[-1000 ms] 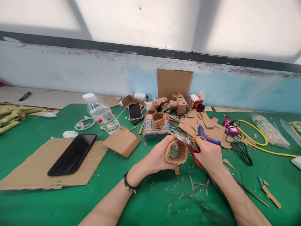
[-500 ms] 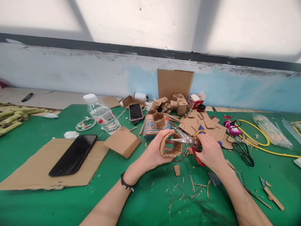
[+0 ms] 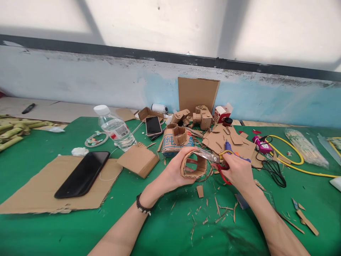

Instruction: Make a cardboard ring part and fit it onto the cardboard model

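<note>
My left hand (image 3: 174, 168) is wrapped round a short cardboard tube (image 3: 194, 175), its open end facing me. A pair of scissors (image 3: 213, 157) with red and yellow handles is in my right hand (image 3: 238, 170). Their blades lie close together at the tube's upper right rim. Just behind my hands a blue-printed cardboard piece (image 3: 170, 143) carries smaller cardboard rings (image 3: 180, 136). A blue glue gun (image 3: 228, 146) lies partly hidden behind my right hand. Cardboard scraps (image 3: 200, 191) are strewn on the green table below the tube.
To the left are a black phone (image 3: 82, 174) on a cardboard sheet (image 3: 32, 188), a water bottle (image 3: 117, 129) and a folded cardboard piece (image 3: 138, 160). Cardboard camera models (image 3: 204, 117) stand at the back. A yellow cable (image 3: 299, 156) and a bag of sticks (image 3: 306, 147) lie right.
The scissor blades have closed together at the tube's rim; half a second ago they stood apart. The tube and my left hand have hardly moved.
</note>
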Demonstrator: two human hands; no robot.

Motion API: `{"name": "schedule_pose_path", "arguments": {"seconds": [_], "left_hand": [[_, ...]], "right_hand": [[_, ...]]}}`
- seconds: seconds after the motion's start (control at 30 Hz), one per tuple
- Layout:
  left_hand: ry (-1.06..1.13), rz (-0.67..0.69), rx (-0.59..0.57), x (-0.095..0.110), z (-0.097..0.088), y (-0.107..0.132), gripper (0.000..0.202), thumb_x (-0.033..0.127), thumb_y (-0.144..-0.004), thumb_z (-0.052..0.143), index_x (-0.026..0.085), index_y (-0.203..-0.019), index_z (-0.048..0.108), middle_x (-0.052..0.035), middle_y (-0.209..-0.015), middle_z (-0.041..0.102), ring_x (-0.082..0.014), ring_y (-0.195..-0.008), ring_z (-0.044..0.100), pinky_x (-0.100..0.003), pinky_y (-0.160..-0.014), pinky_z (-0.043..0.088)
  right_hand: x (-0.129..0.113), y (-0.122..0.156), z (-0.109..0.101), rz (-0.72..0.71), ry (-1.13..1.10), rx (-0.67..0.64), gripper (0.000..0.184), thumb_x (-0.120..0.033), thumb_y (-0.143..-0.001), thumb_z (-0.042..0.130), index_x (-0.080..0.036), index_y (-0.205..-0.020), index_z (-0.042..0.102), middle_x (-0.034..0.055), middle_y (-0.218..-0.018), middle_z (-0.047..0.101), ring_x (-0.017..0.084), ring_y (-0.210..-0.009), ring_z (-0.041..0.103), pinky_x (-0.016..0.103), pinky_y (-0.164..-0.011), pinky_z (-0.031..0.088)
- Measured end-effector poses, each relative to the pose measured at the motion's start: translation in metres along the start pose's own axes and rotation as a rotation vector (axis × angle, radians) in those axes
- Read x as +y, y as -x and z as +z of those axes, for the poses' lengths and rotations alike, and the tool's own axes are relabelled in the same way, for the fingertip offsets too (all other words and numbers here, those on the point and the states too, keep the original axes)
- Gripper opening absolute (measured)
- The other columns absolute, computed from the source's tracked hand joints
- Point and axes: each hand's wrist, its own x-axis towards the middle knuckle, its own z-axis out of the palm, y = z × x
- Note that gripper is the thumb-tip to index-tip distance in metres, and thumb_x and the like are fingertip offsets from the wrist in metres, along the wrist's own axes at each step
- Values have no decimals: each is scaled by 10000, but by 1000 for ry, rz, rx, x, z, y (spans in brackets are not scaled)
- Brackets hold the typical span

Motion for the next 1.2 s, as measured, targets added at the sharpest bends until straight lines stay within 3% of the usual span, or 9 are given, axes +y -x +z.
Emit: {"name": "schedule_pose_path", "arguments": {"seconds": [0.27, 0.47, 0.67, 0.87, 1.0, 1.2], "left_hand": [[-107, 83, -53, -1, -3, -2, 882, 143, -764, 905, 258, -1551, 525, -143, -1578, 585, -351, -1422, 664, -517, -1249, 553], [-123, 50, -83, -4, -2, -1, 859, 162, -784, 896, 245, -1553, 523, -154, -1574, 610, -349, -1420, 667, -544, -1280, 522], [-64, -26, -71, -2, -3, 1, 906, 220, -762, 950, 235, -1562, 526, -166, -1564, 625, -329, -1309, 727, -516, -1212, 583], [-14, -66, -179, 7, -6, 1, 857, 203, -780, 924, 244, -1559, 570, -144, -1549, 672, -342, -1386, 690, -510, -1202, 592], [29, -97, -213, 7, -5, 2, 804, 231, -792, 922, 238, -1526, 596, -141, -1506, 690, -306, -1276, 746, -420, -1049, 676], [73, -152, -251, 8, -8, 3, 754, 205, -797, 915, 260, -1481, 602, -114, -1448, 707, -273, -1137, 783, -340, -852, 702]], "right_hand": [[-8, -7, -6, -53, 14, -36, 367, -534, -1094, 630, -188, -989, 686, 73, -840, 735, 241, -715, 650, 335, -669, 400], [-1, -4, -3, -64, 13, -50, 312, -475, -1101, 636, -194, -981, 697, 69, -833, 747, 247, -763, 687, 330, -676, 393], [7, 0, -4, -84, 36, -63, 302, -466, -1087, 688, -210, -927, 701, 43, -773, 756, 232, -724, 714, 336, -626, 315], [-1, -6, -10, -90, 45, -135, 289, -480, -1055, 726, -200, -1000, 685, 99, -890, 779, 289, -814, 719, 344, -695, 398], [4, -5, -8, -125, 20, -118, 203, -382, -1054, 699, -200, -964, 691, 102, -882, 779, 284, -831, 726, 331, -696, 390], [7, -4, -8, -123, 21, -138, 273, -440, -1067, 713, -211, -919, 696, 67, -811, 780, 252, -761, 726, 330, -642, 349]]}}
